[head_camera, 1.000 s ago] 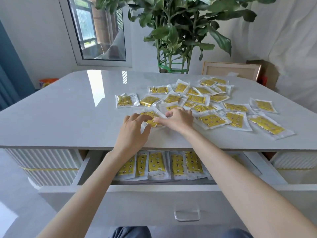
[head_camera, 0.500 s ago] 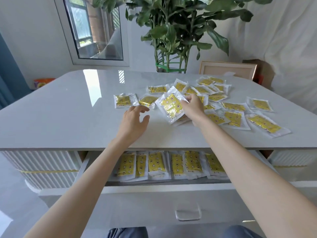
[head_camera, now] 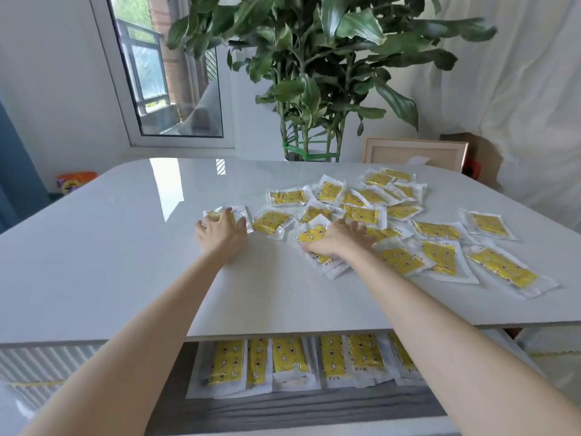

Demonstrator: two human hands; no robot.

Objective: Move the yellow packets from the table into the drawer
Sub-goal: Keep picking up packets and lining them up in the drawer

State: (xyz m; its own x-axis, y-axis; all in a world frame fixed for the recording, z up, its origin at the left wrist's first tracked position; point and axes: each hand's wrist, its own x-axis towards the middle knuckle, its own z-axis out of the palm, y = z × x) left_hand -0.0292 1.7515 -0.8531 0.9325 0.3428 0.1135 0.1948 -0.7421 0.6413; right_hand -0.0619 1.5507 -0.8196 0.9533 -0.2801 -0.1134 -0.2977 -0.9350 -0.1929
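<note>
Table point(head_camera: 125, 262): the white top under both my hands; it carries everything not yet put away.
Drawer point(head_camera: 298, 407): pulled out below my wrists, under the near table edge, so a load can go in with one short drop towards me.
Loose packets point(head_camera: 437, 229): many yellow ones, scattered and overlapping, ahead of and to the outer side of my right hand point(head_camera: 338, 242). I judge the task well short of done.
Filed packets point(head_camera: 289, 357): a neat row in the drawer between my forearms, laid side by side, probably to save room.
Right hand: fingers spread and flat, reaching forward over a small stack point(head_camera: 311, 236), pinning it while the fingertips touch the next packets. I cannot tell whether the thumb hooks under.
Left hand point(head_camera: 221, 234): well apart from the right, fingers spread, pressing down on one stray packet point(head_camera: 242, 212), likely to slide it in.
Stray packet: mostly hidden under the left fingers, its edges peeking out beyond them.
</note>
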